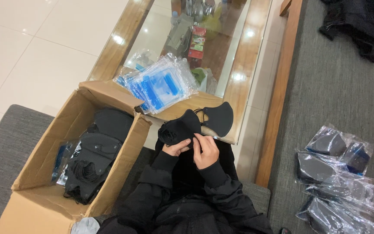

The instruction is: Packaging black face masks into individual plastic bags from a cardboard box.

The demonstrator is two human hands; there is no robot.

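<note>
The glass-topped table (256, 47), framed in glossy wood, serves as the reference. Beyond its right edge lies a grey woven sofa surface (338, 95), carrying a cluster of clear crinkled bags with dark masks inside (338, 182). At the table's near left corner stands an open corrugated cardboard box (44, 173), filled with loose black fabric masks (94, 151). On the table's near end rests a fanned stack of flat clear pouches with blue panels (161, 84). One curved black mask (218, 118) lies on the table's near edge. Just in front of that edge, the left hand (176, 148) and right hand (205, 151) are both clamped on a folded black mask (179, 128), thumbs pressed against its soft matte fabric.
</note>
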